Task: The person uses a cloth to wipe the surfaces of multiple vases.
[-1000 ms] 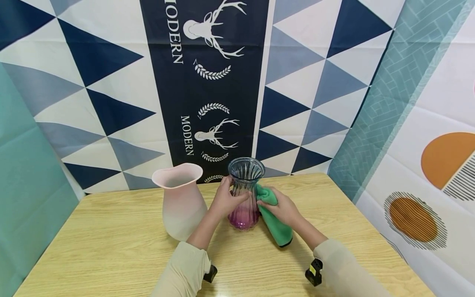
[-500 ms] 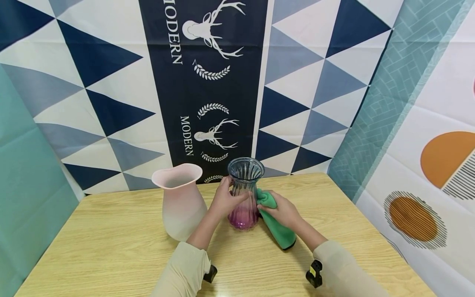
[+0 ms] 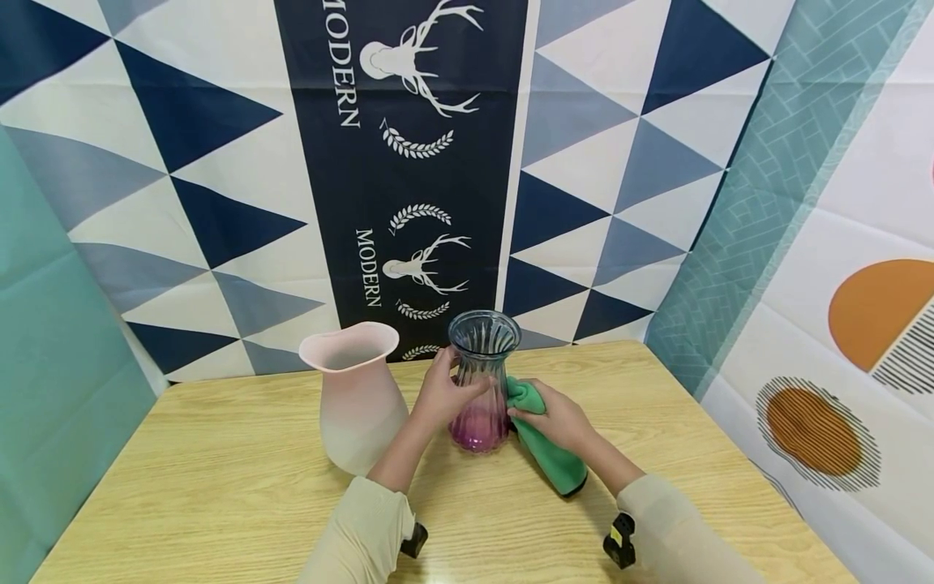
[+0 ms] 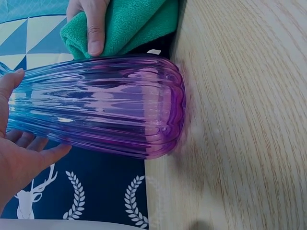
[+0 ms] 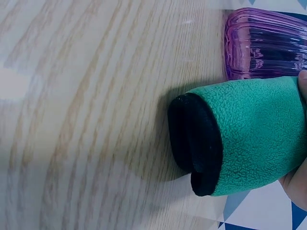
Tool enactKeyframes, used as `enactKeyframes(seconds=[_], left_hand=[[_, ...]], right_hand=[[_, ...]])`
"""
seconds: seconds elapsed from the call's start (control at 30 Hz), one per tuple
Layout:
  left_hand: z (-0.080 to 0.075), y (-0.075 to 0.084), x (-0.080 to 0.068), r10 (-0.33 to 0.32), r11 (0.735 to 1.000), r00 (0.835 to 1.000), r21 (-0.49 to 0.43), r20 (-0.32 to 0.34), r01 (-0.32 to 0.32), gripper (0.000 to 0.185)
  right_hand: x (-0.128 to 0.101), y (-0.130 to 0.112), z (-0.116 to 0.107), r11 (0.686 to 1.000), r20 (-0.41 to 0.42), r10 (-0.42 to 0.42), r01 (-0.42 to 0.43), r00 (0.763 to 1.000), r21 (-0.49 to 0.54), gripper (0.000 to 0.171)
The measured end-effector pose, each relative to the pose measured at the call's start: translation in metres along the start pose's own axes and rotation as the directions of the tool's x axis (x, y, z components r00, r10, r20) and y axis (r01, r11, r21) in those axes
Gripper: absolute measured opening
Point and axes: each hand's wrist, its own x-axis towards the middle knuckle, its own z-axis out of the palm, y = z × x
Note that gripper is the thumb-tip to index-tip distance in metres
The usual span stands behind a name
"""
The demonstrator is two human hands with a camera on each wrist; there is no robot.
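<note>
A ribbed glass vase (image 3: 477, 426), blue at the rim and purple at the base, stands upright on the wooden table. My left hand (image 3: 443, 395) grips its middle from the left, thumb in front and fingers behind. In my right hand (image 3: 558, 418) is a folded green cloth (image 3: 550, 454) with a dark edge, pressed against the vase's right side. The left wrist view shows the cloth (image 4: 139, 24) touching the glass (image 4: 110, 105) along its side. Seen from the right wrist, the cloth's rolled lower end (image 5: 254, 139) hangs just above the table.
A pink-and-white frosted vase (image 3: 357, 405) with a wavy rim stands left of the glass one, close to my left forearm. The wooden table (image 3: 219, 487) ends at a patterned backdrop (image 3: 423, 178) behind, with hanging cloths on both sides.
My right hand has slid the green cloth a little down the vase's right side, and its lower end has swung right. The left hand and the vase have stayed in place.
</note>
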Motion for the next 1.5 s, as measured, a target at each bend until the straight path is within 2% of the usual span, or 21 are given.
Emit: enactKeyframes(seconds=[0.23,0.4,0.77,0.87,1.13,1.5], left_hand=[[0.001,0.0,-0.001,-0.016,0.999,1.0,-0.044,-0.011,0.015,0.065],[0.0,0.0,-0.001,-0.034,0.997,0.999,-0.064,-0.019,0.033,0.066],[0.001,-0.004,0.0,-0.046,0.998,0.999,-0.036,-0.028,0.045,0.062],[0.001,-0.004,0.0,-0.041,0.999,0.999,-0.036,-0.025,0.04,0.062],[0.002,-0.004,0.0,-0.03,0.999,0.999,-0.039,-0.018,0.029,0.064],[0.002,-0.003,0.0,-0.037,0.999,0.999,-0.04,-0.006,0.037,0.062]], right_hand=[[-0.001,-0.003,-0.004,0.998,-0.029,0.017,-0.015,0.999,0.067,0.059],[0.002,-0.009,-0.01,0.988,-0.097,0.02,-0.005,0.995,0.154,0.056],[0.015,-0.025,-0.028,0.966,-0.223,0.055,0.005,0.973,0.257,0.057],[0.018,-0.029,-0.03,0.964,-0.229,0.068,-0.005,0.971,0.267,0.058],[0.021,-0.034,-0.029,0.959,-0.217,0.035,0.028,0.976,0.283,0.058],[0.021,-0.032,-0.028,0.961,-0.18,0.025,0.026,0.983,0.277,0.055]])
